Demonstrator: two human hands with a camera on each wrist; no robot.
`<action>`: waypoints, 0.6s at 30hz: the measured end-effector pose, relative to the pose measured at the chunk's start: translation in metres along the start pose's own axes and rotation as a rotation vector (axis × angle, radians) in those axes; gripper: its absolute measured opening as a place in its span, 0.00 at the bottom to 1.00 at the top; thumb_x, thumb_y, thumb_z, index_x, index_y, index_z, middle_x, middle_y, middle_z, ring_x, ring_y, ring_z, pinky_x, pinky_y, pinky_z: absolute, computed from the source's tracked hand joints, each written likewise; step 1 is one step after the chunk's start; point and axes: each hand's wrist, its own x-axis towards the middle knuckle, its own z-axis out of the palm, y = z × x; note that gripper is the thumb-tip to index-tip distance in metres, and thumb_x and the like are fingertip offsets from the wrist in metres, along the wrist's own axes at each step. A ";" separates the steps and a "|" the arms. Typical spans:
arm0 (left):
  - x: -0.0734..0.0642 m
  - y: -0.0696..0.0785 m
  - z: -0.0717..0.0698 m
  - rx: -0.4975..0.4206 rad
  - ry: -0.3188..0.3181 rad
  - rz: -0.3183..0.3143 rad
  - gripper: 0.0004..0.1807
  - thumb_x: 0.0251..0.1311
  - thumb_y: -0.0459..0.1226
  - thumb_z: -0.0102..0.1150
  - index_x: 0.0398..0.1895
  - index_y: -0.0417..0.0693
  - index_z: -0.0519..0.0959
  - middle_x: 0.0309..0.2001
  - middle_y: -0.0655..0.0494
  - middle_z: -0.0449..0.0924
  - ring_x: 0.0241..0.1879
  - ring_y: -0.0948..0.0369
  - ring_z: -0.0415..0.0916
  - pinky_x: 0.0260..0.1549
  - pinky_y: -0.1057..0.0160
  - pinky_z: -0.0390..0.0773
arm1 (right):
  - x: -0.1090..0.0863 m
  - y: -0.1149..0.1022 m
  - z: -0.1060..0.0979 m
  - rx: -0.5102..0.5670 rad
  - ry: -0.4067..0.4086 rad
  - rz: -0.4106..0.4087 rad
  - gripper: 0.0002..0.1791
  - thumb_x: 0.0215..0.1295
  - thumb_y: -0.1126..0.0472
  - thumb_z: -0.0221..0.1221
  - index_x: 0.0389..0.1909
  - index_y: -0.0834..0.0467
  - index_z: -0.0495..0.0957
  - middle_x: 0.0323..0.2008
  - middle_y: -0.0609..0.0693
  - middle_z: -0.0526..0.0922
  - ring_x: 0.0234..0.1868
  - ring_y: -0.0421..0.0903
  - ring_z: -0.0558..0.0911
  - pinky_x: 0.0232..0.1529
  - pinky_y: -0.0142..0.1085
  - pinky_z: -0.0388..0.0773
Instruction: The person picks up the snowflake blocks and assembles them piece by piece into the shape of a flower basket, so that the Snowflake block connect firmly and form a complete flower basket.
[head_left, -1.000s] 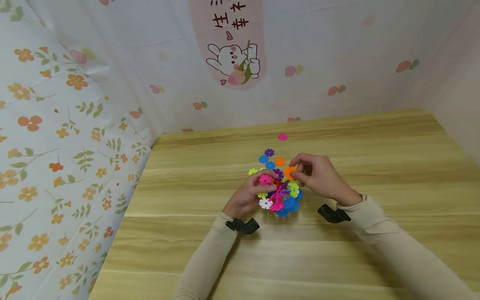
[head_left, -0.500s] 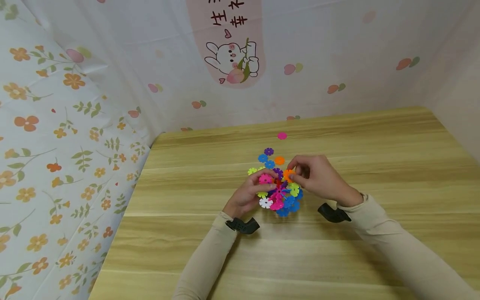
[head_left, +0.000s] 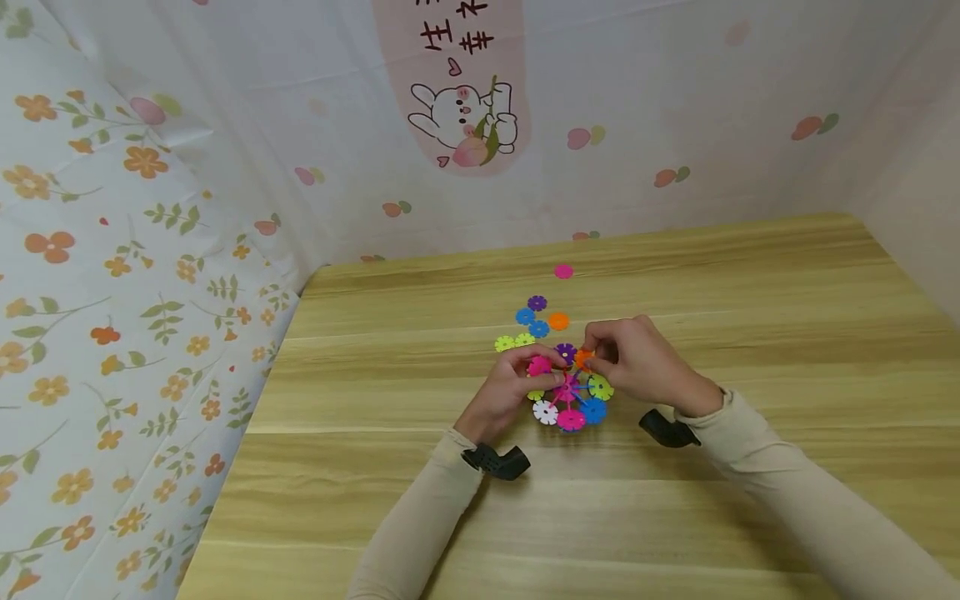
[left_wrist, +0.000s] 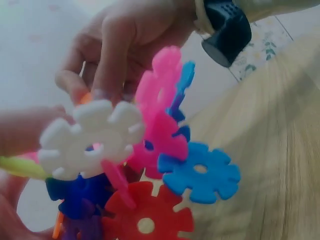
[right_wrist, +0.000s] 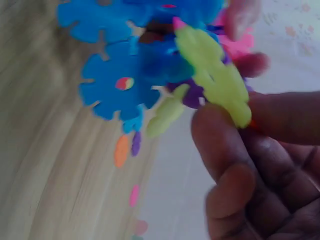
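A ball-like cluster of interlocking plastic snowflake discs (head_left: 567,388) stands over the table between both hands. Its discs are white (left_wrist: 92,140), pink, red (left_wrist: 148,212), blue (right_wrist: 120,80), yellow-green (right_wrist: 215,70) and purple. My left hand (head_left: 510,392) grips the cluster from its left side, thumb and fingers around a pink disc (head_left: 538,366). At the cluster's upper right, my right hand (head_left: 641,362) pinches an orange disc (head_left: 584,359) between thumb and fingertips. In the right wrist view the yellow-green disc hides most of that orange one.
Loose discs lie behind the cluster: two yellow-green discs (head_left: 514,342), two blue discs (head_left: 532,322), a purple disc (head_left: 537,303), an orange disc (head_left: 558,321) and a pink disc (head_left: 563,272) farthest back. A printed cloth (head_left: 600,167) hangs behind the wooden table (head_left: 420,358).
The left hand has shifted slightly right and the cluster has turned, its white and pink discs now facing nearer the head camera. The right hand has moved slightly down with the orange disc.
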 end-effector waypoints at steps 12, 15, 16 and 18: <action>-0.002 0.004 -0.001 0.014 -0.016 0.003 0.09 0.55 0.24 0.59 0.40 0.30 0.77 0.39 0.47 0.77 0.41 0.57 0.72 0.39 0.65 0.75 | -0.009 0.011 0.010 0.181 0.034 -0.038 0.11 0.55 0.72 0.63 0.24 0.53 0.74 0.16 0.41 0.74 0.15 0.39 0.70 0.15 0.31 0.68; -0.003 0.003 0.001 -0.001 0.012 0.021 0.09 0.55 0.23 0.58 0.40 0.30 0.77 0.40 0.47 0.77 0.40 0.57 0.73 0.38 0.66 0.76 | -0.008 0.008 0.012 0.085 0.087 -0.104 0.13 0.54 0.72 0.64 0.22 0.52 0.72 0.15 0.38 0.70 0.14 0.35 0.67 0.14 0.30 0.65; -0.003 0.003 0.002 -0.004 0.020 0.022 0.09 0.55 0.24 0.58 0.41 0.30 0.77 0.40 0.47 0.77 0.39 0.57 0.73 0.37 0.66 0.76 | -0.007 0.006 0.012 0.059 0.093 -0.114 0.14 0.53 0.72 0.64 0.21 0.52 0.71 0.14 0.37 0.69 0.14 0.35 0.66 0.13 0.29 0.65; -0.004 0.002 0.004 -0.011 0.027 0.021 0.10 0.54 0.23 0.58 0.41 0.30 0.77 0.41 0.47 0.76 0.38 0.58 0.73 0.36 0.66 0.76 | -0.007 0.004 0.011 0.025 0.084 -0.119 0.15 0.52 0.72 0.64 0.20 0.52 0.70 0.14 0.37 0.66 0.14 0.34 0.65 0.13 0.29 0.63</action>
